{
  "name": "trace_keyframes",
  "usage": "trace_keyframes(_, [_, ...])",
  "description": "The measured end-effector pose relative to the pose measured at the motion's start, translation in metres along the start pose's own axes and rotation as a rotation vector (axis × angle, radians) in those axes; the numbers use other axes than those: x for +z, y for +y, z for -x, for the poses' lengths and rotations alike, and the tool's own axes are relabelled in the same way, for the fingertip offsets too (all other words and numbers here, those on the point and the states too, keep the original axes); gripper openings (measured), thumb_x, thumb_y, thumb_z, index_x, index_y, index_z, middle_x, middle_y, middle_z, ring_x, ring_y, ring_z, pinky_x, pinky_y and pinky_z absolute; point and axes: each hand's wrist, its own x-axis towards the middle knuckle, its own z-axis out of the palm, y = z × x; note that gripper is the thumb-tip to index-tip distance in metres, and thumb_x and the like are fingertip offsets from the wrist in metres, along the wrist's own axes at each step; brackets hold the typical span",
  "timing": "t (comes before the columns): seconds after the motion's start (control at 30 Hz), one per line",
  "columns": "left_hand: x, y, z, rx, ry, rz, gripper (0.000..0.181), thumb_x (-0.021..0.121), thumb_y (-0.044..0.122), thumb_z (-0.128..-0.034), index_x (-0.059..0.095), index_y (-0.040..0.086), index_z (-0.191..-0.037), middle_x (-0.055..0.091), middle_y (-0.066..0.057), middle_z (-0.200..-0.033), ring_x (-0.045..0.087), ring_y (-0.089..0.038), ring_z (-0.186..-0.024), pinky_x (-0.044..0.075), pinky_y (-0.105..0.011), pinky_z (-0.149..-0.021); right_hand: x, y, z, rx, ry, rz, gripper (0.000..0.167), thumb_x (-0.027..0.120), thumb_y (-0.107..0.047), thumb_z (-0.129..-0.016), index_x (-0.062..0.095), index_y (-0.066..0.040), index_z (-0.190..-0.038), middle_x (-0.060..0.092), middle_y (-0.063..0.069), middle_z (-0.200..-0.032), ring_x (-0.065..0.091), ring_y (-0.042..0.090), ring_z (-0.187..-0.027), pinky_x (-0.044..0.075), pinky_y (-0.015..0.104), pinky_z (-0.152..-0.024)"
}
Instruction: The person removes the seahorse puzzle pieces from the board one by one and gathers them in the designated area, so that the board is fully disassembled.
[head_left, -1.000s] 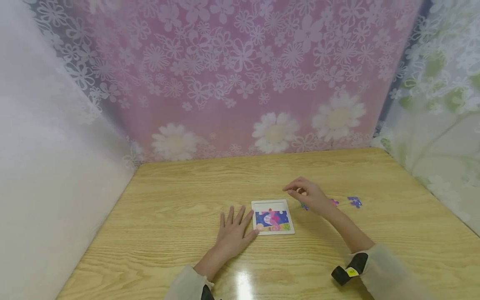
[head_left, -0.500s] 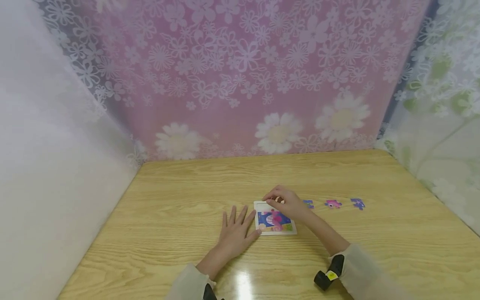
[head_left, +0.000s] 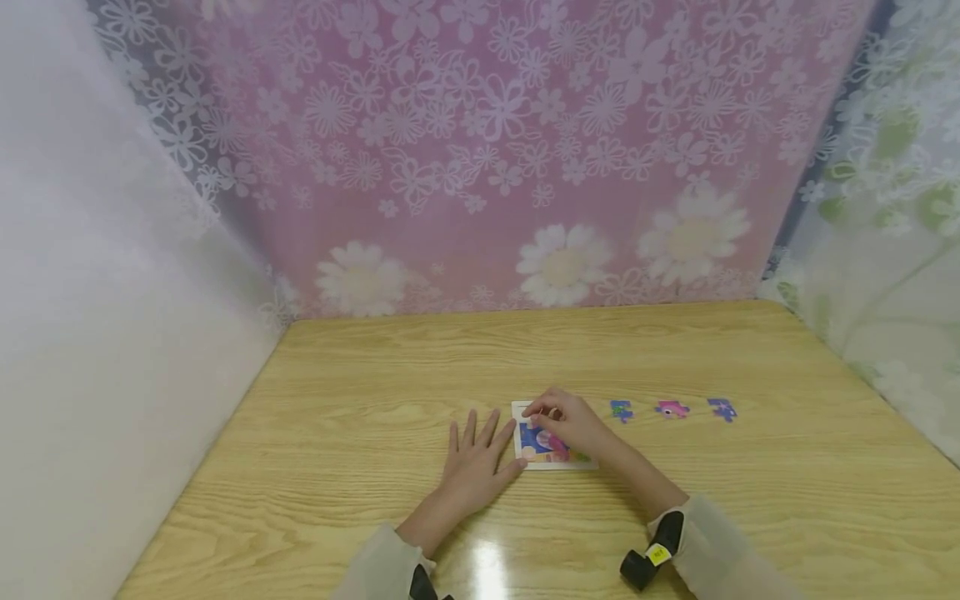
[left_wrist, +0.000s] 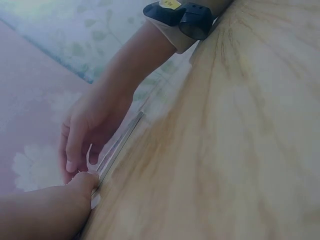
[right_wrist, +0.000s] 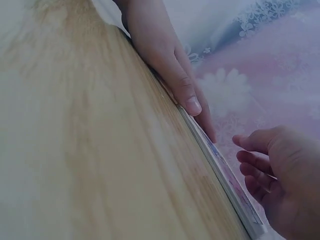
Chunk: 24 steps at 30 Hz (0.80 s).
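In the head view the left hand (head_left: 475, 477) lies flat with fingers spread, its forefinger and thumb touching the left edge of a white puzzle frame (head_left: 557, 467). Blue and pink picture pieces fill the lower part inside. Over the frame's upper part is the right hand (head_left: 573, 425), thumb and fingers bent with their tips close together. A thin pale line shows by the right hand's fingers in the left wrist view (left_wrist: 97, 120); whether it is a held piece cannot be told. In the right wrist view the right hand (right_wrist: 287, 175) curls beside the frame (right_wrist: 220, 175).
Three loose puzzle pieces lie in a row right of the frame: a blue-green one (head_left: 621, 409), a pink one (head_left: 672, 409) and a blue one (head_left: 722, 408). Flowered cloth (head_left: 465, 150) stands behind the wooden table (head_left: 337, 417), with pale cloth at both sides.
The right hand has moved left from beside the loose pieces to above the frame, then slightly lower. The left hand still rests at the frame's left edge. The head view has shifted slightly.
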Motion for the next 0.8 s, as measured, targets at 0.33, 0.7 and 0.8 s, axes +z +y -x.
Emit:
trace_keyframes(0.33, [-0.0016, 0.0003, 0.0024, 0.014, 0.01, 0.009, 0.066, 0.027, 0.06, -0.0929, 0.03, 0.021, -0.145, 0.019, -0.01, -0.15, 0.005, -0.04, -0.134, -0.001, -0.059, -0.102, 0.0023, 0.0099, 0.0049, 0.011, -0.056, 0.062, 0.015, 0.063, -0.008, -0.086, 0.068, -0.007, -0.101, 0.055, -0.002, -0.087, 0.046, 0.014, -0.071, 0.042, 0.024, -0.06])
trace_keyframes(0.7, [-0.0002, 0.0, -0.0004, 0.007, -0.003, -0.007, 0.066, 0.026, 0.061, -0.0924, 0.029, 0.022, -0.146, 0.019, -0.009, -0.15, 0.004, -0.039, -0.135, -0.002, -0.059, -0.102, -0.0002, 0.0098, 0.0064, 0.049, -0.14, 0.078, 0.025, 0.063, -0.005, -0.083, 0.065, -0.01, -0.108, 0.053, -0.001, -0.101, 0.045, 0.017, -0.085, 0.043, 0.029, -0.071])
trace_keyframes(0.8, [-0.0013, 0.001, 0.0001, 0.008, -0.004, -0.008, 0.066, 0.026, 0.061, -0.0923, 0.028, 0.023, -0.146, 0.019, -0.008, -0.15, 0.004, -0.039, -0.135, -0.002, -0.059, -0.102, -0.0005, 0.0099, 0.0069, 0.043, -0.142, 0.079, 0.025, 0.063, -0.004, -0.083, 0.065, -0.009, -0.108, 0.053, -0.001, -0.101, 0.044, 0.018, -0.087, 0.042, 0.03, -0.073])
